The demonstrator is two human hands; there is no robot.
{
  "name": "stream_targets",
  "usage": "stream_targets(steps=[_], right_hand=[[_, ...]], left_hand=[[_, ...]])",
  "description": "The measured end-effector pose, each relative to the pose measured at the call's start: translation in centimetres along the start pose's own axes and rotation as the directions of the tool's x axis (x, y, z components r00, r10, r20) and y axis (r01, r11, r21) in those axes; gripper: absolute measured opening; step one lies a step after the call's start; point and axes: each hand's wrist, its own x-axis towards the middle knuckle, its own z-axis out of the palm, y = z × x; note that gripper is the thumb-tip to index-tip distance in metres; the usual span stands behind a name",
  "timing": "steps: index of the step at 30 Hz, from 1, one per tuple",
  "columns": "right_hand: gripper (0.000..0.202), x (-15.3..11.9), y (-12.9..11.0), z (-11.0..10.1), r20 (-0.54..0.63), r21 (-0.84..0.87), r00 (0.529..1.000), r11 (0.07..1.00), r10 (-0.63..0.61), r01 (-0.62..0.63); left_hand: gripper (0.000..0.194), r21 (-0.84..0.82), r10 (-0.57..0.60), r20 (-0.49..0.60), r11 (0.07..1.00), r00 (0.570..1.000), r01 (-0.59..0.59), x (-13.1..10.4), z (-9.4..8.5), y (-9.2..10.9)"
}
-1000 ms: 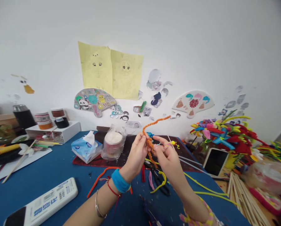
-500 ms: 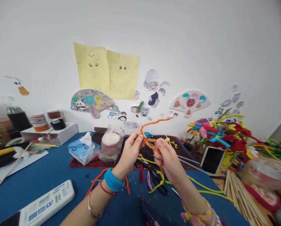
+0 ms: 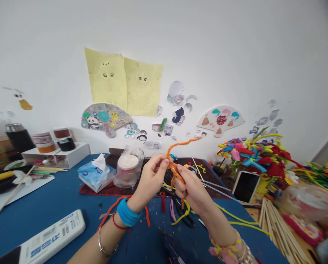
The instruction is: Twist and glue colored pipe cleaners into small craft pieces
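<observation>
We pinched a fuzzy orange pipe cleaner between the thumb and fingers of our left hand and the pressed grip of our right hand. It was looped and twisted between them, its bumpy tail curving upward, above the blue bench and near the crinkly plastic-wrapped tub.

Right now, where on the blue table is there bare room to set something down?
Bare blue tabletop shows between the tissue pack and long white case. It is crowded around the black-handled tool and yellow stems.
</observation>
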Motion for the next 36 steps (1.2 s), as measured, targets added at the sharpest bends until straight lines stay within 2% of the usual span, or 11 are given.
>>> stream_targets(steps=[4,12,15,18,21,23,25,27,31,33,36], right_hand=[[0.038,-0.2,-0.1,0.0,0.011,-0.087,0.999,0.995,-0.053,0.054],[0.042,-0.7,-0.7,0.0,0.022,-0.249,0.996,0.965,-0.084,0.087],[0.037,-0.6,-0.7,-0.2,0.006,-0.265,0.995,0.959,-0.104,0.102],[0.030,-0.5,-0.7,-0.4,0.004,-0.306,0.991,0.943,-0.135,0.130],[0.027,-0.3,-0.7,-0.8,0.011,-0.390,0.980,0.901,-0.199,0.187],[0.026,-0.2,-0.6,-0.9,0.020,-0.436,0.972,0.873,-0.232,0.218],[0.026,-0.2,-0.6,-0.8,0.026,-0.475,0.974,0.854,-0.227,0.212],[0.028,-0.3,-0.6,-0.7,0.026,-0.516,0.983,0.839,-0.184,0.171],[0.030,-0.4,-0.2,-0.3,0.056,-0.561,0.994,0.821,-0.094,0.110],[0.029,-0.4,0.3,-0.1,0.091,-0.521,0.992,0.846,-0.082,0.118],[0.043,-0.3,1.0,0.2,0.104,-0.361,0.995,0.931,-0.013,0.050]], left_hand=[[0.018,0.034,-0.084,0.006,0.996,0.996,0.084,0.4,-0.6,-0.1],[0.018,0.029,-0.058,0.038,0.998,0.998,0.056,0.4,-0.8,0.9],[0.017,-0.054,-0.135,0.062,0.989,0.989,0.139,0.5,-1.0,1.2],[0.016,-0.228,-0.281,0.238,0.914,0.930,0.334,0.8,-1.5,1.6],[0.016,-0.257,-0.353,0.407,0.841,0.842,0.476,1.1,-2.2,1.8],[0.015,-0.194,-0.368,0.395,0.862,0.842,0.468,1.2,-2.7,1.7],[0.014,-0.108,-0.359,0.340,0.903,0.869,0.415,1.3,-2.9,1.6],[0.014,-0.052,-0.328,0.313,0.931,0.891,0.361,1.4,-3.0,1.5],[0.016,-0.041,-0.271,0.311,0.954,0.911,0.298,1.4,-2.8,1.2],[0.016,-0.031,-0.262,0.323,0.958,0.909,0.287,1.3,-2.6,1.2],[0.018,-0.015,-0.231,0.349,0.968,0.908,0.252,1.2,-2.4,1.0]])
